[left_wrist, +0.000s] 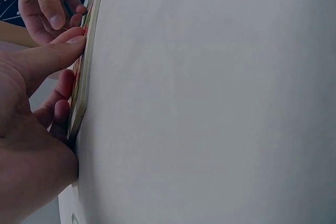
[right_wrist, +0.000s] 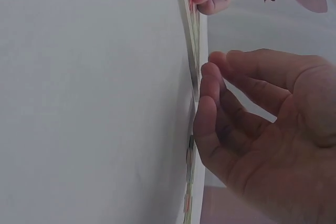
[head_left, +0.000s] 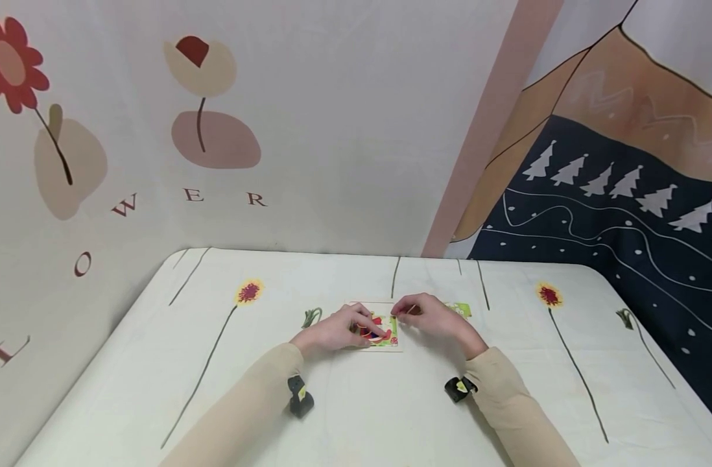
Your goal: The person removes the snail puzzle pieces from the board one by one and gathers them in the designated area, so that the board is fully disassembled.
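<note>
A flat rectangular board [head_left: 394, 331] with a bright red, green and dark blue picture, which looks like a puzzle, lies on the white cloth. My left hand [head_left: 347, 327] rests on its left part, the fingers laid over the picture. In the left wrist view the thumb touches the board's face near its pale edge [left_wrist: 90, 59]. At the upper right corner of the board is my right hand [head_left: 428, 318], fingers bent and thumb near the index tip. Whether something small sits between those fingertips cannot be made out.
Just behind my right hand lie thin green printed pieces [head_left: 462, 309], partly hidden by it. The cloth [head_left: 367, 415] carries printed flowers and stems. A patterned curtain [head_left: 344, 130] rises behind the table's far edge.
</note>
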### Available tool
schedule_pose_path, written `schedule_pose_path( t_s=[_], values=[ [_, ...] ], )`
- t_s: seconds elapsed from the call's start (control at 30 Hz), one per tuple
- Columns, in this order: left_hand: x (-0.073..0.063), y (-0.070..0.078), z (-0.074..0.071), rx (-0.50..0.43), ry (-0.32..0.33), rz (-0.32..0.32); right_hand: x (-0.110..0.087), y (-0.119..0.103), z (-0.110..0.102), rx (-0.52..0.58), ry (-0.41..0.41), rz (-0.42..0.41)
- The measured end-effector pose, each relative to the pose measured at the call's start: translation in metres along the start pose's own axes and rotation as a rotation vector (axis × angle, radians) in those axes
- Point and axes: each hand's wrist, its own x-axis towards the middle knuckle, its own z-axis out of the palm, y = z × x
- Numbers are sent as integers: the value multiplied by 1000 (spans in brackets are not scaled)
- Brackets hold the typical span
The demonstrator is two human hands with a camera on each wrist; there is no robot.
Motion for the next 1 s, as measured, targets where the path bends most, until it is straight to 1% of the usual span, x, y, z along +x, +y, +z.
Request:
schedule_pose_path(
  t_s=[0.07, 0.2, 0.5, 0.73, 1.0],
  values=[
    [0, 0, 0, -9, -2, -3, 2, 0, 2, -14, -8, 10],
    [-1, 1, -1, -34, -4, -27, 4, -1, 3, -35, -21, 24],
    [-1, 1, -1, -51, -1, -33, 8, -4, 5, -56, -20, 48],
    [1, -1, 0, -32, -2, -20, 7, -7, 6, -59, -14, 37],
    [1, 0, 0, -43, -10, 14, 6, -6, 7, 2, 12, 30]
  ],
)
